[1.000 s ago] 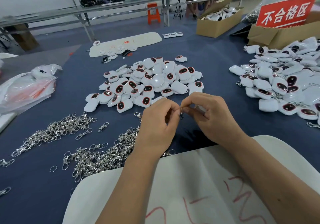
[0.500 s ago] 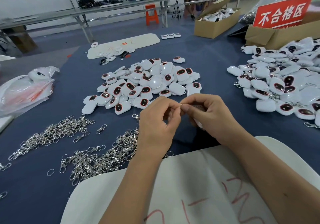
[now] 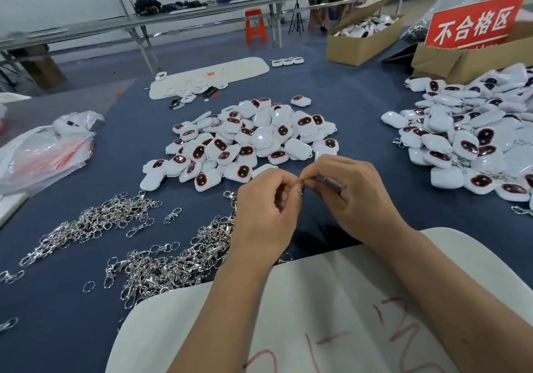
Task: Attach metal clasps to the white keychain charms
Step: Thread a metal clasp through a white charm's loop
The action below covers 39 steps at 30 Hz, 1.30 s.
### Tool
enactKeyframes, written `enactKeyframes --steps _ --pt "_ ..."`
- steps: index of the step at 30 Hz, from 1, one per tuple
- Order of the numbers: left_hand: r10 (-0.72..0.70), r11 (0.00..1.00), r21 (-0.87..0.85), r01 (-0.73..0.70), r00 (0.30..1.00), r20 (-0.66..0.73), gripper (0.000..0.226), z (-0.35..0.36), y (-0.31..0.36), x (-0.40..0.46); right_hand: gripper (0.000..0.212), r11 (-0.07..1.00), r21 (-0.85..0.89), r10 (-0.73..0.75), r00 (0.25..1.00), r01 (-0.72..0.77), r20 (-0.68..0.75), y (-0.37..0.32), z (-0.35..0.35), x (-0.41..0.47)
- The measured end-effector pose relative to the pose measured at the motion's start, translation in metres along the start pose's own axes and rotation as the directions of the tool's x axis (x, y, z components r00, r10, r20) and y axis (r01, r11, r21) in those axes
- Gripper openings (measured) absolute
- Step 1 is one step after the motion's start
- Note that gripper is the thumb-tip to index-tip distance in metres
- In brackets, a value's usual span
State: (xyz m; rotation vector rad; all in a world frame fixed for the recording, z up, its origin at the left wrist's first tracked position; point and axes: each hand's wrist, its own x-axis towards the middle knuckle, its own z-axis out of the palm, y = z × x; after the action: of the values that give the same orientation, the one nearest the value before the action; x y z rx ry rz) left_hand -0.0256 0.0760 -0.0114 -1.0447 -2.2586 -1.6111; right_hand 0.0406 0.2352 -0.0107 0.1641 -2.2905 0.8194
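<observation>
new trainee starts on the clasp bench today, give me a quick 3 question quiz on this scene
1. True or false: both hands meet over the blue table, pinching a small metal clasp between them.
2. Which side of the person is the loose clasp pile on? A left, B right, C far end.
3. Fill in: the sign on the cardboard box is coloured ____.

Key: 1 true, left hand and right hand fingertips meet at it. 2 A. 3 red.
</observation>
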Motion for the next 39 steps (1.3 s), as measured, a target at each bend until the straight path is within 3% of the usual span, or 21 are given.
enactKeyframes --steps 4,6,8,11,17,22,27,31,39 --pt "0.004 1.0 -0.003 -0.004 1.0 -0.01 0.01 0.0 0.0 0.001 0.012 1.0 0.005 0.003 1.0 -0.003 -0.031 0.0 0.003 0.0" --pt "0.024 1.0 -0.005 -0.024 0.999 -0.037 0.009 0.0 0.0 0.002 0.014 0.971 0.19 0.146 0.989 -0.144 0.004 0.0 0.006 -0.001" --pt "0.044 0.999 -0.002 -0.044 0.998 -0.045 0.01 0.0 0.001 0.002 0.017 0.876 0.364 0.294 0.949 -0.315 0.115 0.0 0.007 -0.001" --pt "0.082 0.997 -0.004 -0.082 0.995 -0.048 0.01 0.0 0.002 0.002 0.019 0.777 0.484 0.346 0.916 -0.402 0.205 0.002 0.003 -0.001" --pt "0.119 0.993 0.004 -0.119 0.992 -0.052 0.012 0.0 0.002 0.003 0.018 0.796 0.492 0.337 0.933 -0.354 0.126 -0.003 0.001 -0.003" --pt "0.079 0.997 -0.019 -0.08 0.997 -0.025 0.011 -0.001 -0.001 0.004 0.018 0.968 0.203 0.16 0.987 -0.149 -0.036 -0.01 0.001 -0.002" --pt "0.058 0.997 -0.043 -0.058 0.998 0.009 0.012 -0.003 -0.005 0.003 0.015 0.998 0.057 0.037 0.997 -0.033 -0.071 -0.012 -0.003 0.0" --pt "0.049 0.998 -0.039 -0.049 0.999 0.003 0.011 -0.001 -0.004 0.003 0.015 0.992 0.111 0.072 0.993 -0.061 -0.091 -0.012 -0.001 -0.001" --pt "0.057 0.998 -0.008 -0.057 0.997 -0.048 0.014 0.007 0.003 0.002 0.018 0.876 0.432 0.273 0.959 -0.216 -0.074 -0.016 0.007 -0.004"
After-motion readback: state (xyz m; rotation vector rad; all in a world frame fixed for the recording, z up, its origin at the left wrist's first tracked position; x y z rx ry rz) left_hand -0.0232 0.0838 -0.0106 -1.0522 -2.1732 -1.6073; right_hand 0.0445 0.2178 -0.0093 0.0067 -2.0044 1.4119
